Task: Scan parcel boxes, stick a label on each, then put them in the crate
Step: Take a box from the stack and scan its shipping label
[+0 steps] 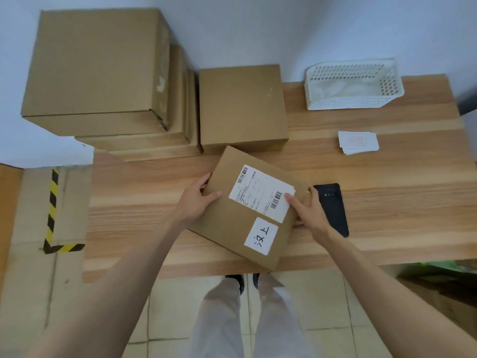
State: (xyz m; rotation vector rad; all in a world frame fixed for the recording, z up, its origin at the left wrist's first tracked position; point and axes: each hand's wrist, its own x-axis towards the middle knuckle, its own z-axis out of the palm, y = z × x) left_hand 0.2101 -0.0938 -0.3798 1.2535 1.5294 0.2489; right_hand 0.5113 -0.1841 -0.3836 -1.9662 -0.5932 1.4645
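Observation:
A flat brown parcel box [232, 223] lies tilted on the wooden table, its near corner over the front edge. It bears a white barcode shipping label [260, 193] and a smaller white label with handwritten characters [261, 236]. My left hand [198, 200] grips the box's left edge, thumb on top. My right hand [308, 211] holds the right edge, with the index finger pressing on the shipping label's corner. A black phone-like scanner [334, 210] lies on the table just right of the box, partly behind my right hand.
A stack of brown boxes [98, 73] rises at the back left, with one more box [242, 107] beside it. A white plastic basket [353, 83] stands at the back right. A small pile of white labels [358, 142] lies in front of it. Hazard tape [53, 210] marks the floor at left.

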